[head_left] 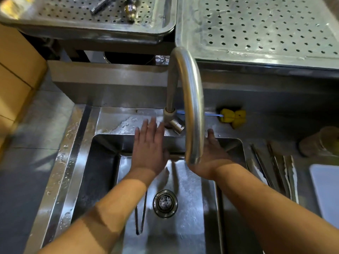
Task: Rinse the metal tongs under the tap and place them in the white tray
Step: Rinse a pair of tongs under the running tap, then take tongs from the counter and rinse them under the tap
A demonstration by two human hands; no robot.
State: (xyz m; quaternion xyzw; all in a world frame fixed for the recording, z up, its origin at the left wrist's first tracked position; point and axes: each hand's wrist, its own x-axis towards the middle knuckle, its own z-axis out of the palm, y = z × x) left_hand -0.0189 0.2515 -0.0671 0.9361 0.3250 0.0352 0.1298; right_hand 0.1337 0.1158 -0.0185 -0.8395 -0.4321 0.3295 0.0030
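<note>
Tongs (one pair) lie in one sink.

A commercial kitchen — steel sink, perforated draining trays (all stainless), gooseneck tap.

Slim metal tongs lie flat on the sink floor, left of the drain. The curved steel tap arches overhead. The white tray sits on the desk, far right.
</note>
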